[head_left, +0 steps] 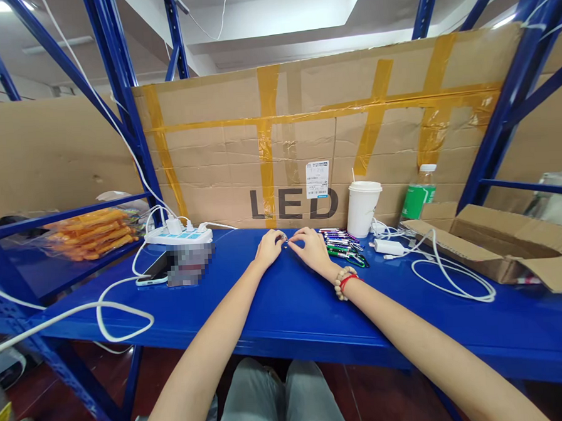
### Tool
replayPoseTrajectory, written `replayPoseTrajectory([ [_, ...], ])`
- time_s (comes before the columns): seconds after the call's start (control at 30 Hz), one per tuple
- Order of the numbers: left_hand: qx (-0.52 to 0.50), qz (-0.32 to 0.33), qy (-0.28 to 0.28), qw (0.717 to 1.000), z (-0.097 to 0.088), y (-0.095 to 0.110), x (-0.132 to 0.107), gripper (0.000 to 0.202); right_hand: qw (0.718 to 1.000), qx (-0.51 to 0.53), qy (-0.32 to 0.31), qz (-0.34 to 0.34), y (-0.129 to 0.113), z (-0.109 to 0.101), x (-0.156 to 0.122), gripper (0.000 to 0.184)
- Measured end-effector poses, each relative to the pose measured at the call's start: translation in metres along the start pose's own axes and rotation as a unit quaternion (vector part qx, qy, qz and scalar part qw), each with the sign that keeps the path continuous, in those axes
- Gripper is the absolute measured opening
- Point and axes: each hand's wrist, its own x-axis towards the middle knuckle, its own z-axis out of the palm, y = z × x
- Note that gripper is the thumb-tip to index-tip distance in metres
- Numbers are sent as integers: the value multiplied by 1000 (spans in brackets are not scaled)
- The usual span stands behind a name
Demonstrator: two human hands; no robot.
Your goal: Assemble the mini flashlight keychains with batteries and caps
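Observation:
My left hand (269, 249) is over the middle of the blue shelf, thumb and fingers closed in a pinch around something small and shiny. Facing it, my right hand (311, 249) pinches at the same spot, its fingertips almost meeting the left ones. What lies between the fingers is too small to make out. Just beyond my right hand is a pile of slim, shiny coloured pieces (343, 240). At its near side are green pieces (340, 252) that look like carabiner clips. A beaded bracelet and a red cord circle my right wrist.
On the left are a white power strip (181, 234), a phone (154, 268) and looping white cables (121, 304). To the right stand a white paper cup (363, 209), a green-labelled bottle (418, 197), a charger (389, 247) and an open cardboard box (494, 240). Tall cardboard (212, 157) backs the shelf.

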Motion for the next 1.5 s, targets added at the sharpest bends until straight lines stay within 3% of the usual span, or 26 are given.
replayPoseTrajectory([
  [0.13,-2,25,2,1000,-1,2,0,18,994,32,97,-29,-1,-5,1,19],
  [0.47,24,28,-18,999,-5,13,-5,20,992,44,103,-50,1,-3,0,19],
  [0.7,49,-14,4,999,-9,17,-6,16,997,30,56,-30,-1,-3,1,19],
  [0.9,57,-70,48,995,-9,9,-4,15,998,-9,-47,-34,1,4,-1,22],
  [1.07,46,-74,49,995,-8,7,-4,16,990,-14,-121,-71,4,10,-3,22],
  [1.5,45,-73,33,996,-7,8,-4,17,987,-30,-140,-76,1,10,-3,25],
])
